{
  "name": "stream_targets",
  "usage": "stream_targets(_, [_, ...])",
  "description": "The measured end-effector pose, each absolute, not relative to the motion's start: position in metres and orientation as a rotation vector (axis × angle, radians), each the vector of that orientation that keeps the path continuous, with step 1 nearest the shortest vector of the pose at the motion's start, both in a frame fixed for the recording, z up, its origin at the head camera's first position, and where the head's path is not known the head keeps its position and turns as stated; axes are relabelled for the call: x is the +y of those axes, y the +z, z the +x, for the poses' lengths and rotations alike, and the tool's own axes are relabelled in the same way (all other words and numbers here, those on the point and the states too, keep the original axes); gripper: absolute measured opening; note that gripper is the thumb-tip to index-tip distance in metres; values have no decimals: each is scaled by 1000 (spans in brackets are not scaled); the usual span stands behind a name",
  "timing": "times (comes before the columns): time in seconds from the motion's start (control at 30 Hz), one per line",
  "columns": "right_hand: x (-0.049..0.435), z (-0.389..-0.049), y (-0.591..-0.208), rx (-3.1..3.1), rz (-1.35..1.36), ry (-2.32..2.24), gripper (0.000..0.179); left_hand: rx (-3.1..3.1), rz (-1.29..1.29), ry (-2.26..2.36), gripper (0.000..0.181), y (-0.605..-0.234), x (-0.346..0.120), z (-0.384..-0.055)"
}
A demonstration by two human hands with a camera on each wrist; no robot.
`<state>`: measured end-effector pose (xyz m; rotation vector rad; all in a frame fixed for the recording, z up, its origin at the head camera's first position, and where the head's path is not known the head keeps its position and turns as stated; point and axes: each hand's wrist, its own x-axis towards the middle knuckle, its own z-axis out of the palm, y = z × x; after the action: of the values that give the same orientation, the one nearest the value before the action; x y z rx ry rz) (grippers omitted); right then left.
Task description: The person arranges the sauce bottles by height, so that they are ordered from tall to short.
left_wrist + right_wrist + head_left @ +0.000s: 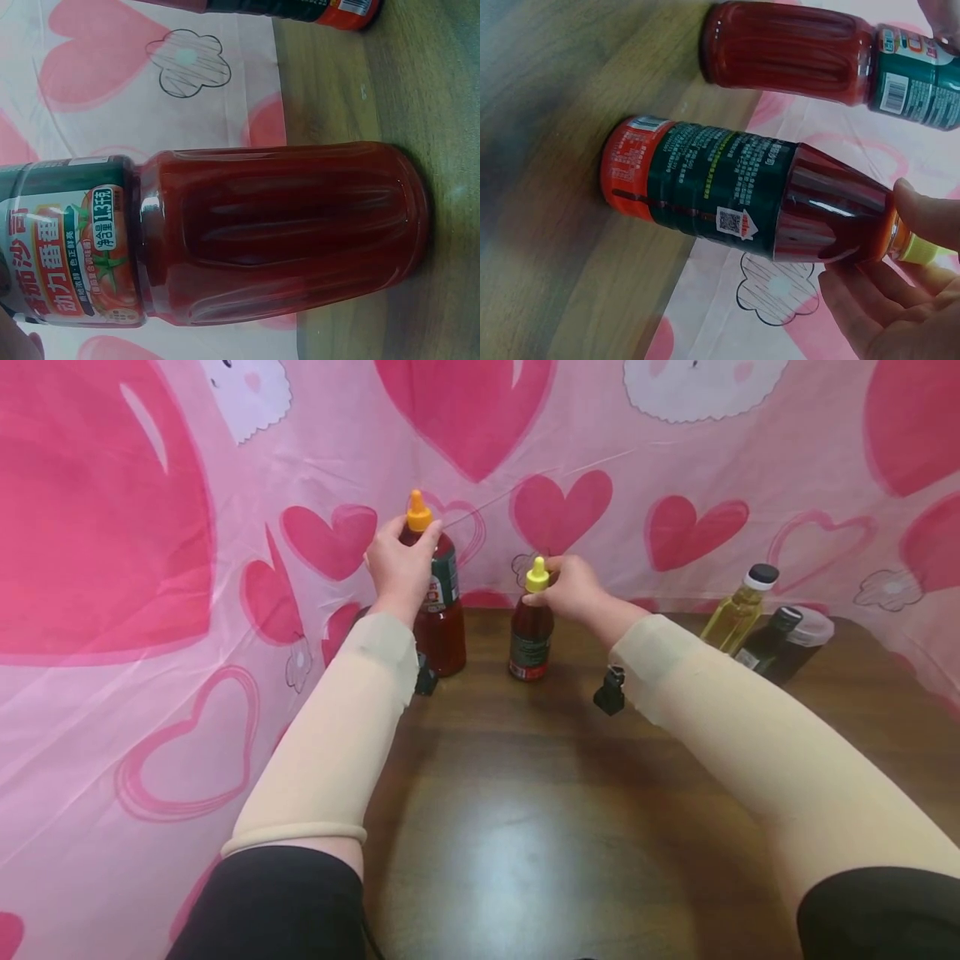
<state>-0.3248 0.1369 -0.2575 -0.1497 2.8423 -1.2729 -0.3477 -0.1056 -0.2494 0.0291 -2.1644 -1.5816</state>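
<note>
Black sleeves [273,902] framed my remote feed as the left hand [401,564] gripped the orange-capped bottle [442,642] and the right hand [579,592] the yellow-capped bottle [531,639], both upright below, apart on the table [487,810].

Both arms [326,739] outstretched, hands [401,562] curled

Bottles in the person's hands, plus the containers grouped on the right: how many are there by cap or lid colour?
Orange: 1, the tall red sauce bottle
Yellow: 1, the shorter red sauce bottle
Mainly black: 2, the golden oil bottle and the dark bottle
Pale: 1, the dark-filled container
Total: 5
</note>
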Motion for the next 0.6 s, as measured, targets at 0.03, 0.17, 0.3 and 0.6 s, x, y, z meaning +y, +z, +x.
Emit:
stream_targets(0.03, [138,-324,-257,2841,-147,-1274,48,-2165,23,-1578,53,-249,-105,-348])
stream_targets(0.17, [143,-323,-257,2844,-131,-1247,53,-2170,3,-1558,53,-250,-101,-350])
stream_targets(0.3, [146,-322,-258,2854,-124,-1230,62,-2167,-5,-1556,53,-251,-100,-352])
stream_targets(0.6, [169,-305,-264,2836,-101,-1323,56,-2177,-3,-1590,54,-254,-103,-355])
